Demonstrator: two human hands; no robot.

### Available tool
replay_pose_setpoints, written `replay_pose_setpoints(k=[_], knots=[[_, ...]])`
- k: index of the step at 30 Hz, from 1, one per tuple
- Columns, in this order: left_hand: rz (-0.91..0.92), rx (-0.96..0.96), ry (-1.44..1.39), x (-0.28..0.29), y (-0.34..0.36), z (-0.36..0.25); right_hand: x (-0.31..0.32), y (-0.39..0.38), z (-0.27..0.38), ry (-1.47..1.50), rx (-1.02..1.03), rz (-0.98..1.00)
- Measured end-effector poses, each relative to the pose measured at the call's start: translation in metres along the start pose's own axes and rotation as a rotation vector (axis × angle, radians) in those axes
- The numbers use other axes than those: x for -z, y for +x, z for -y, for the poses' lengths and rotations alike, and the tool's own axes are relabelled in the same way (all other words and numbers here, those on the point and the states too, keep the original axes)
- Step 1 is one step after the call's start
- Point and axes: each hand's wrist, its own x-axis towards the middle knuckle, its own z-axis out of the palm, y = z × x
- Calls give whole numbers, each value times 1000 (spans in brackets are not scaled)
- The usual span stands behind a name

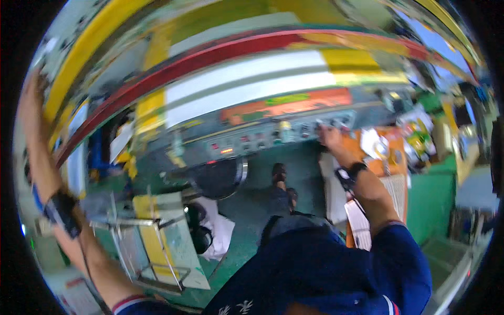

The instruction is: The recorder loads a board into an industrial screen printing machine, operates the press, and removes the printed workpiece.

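My right hand (329, 137) reaches to the right part of a grey control panel (197, 154) on the front of a machine. Its fingers are bent together over one of the controls, which they cover. Several dark knobs (306, 130) and red lit displays (226, 151) run along the panel. My left hand (34, 94) is raised at the far left, beside a yellow frame bar (79, 58). Blur smears its fingers, so its grip cannot be made out. Behind the panel, a white and yellow sheet (247, 79) lies under a long red bar (210, 55).
A round dark stool (218, 176) stands below the panel. At the lower left is a metal rack (157, 223) beside a yellow and white board (184, 236). Papers (358, 223) lie on a side table to the right, near a green cabinet (433, 191) and cluttered bags (417, 131).
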Motion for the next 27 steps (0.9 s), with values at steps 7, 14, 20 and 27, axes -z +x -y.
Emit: replay_pose_setpoints(k=[7,14,20,27], knots=[[45,-79,-74,-28,-21,-29,-9,16,-46,796,-132,171],[67,-163,144,-4,-20,1,26,-38,-65,1102,-36,223],[118,71,67,34,18,45,43,-74,45,283,-176,59],[115,31,-82,21,25,76,62,-90,32,38,0,-188]])
